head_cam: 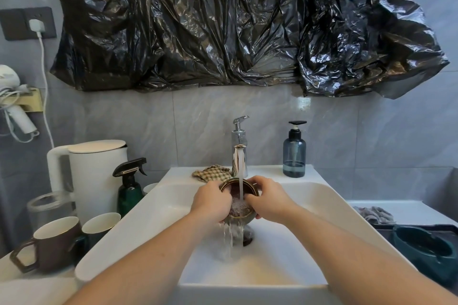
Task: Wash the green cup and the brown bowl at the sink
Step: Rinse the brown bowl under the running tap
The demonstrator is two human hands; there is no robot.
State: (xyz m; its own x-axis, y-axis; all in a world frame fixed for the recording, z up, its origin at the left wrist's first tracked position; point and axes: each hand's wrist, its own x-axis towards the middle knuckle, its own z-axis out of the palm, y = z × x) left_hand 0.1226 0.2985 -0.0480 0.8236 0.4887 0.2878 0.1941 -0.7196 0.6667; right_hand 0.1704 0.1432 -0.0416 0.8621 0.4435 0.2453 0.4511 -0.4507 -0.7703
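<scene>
Both hands, left [210, 202] and right [269, 202], gripping brown bowl [239, 214] under running faucet [240, 153], above sink [309, 205]; green cup [100, 226] on desk, left of sink.

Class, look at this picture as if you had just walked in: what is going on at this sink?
A person is washing the brown bowl under the running faucet. The left hand grips its left rim, the right hand its right side, fingers inside. Water overflows into the white sink. The green cup stands on the counter to the left, beside a brown mug, not in hand.
</scene>
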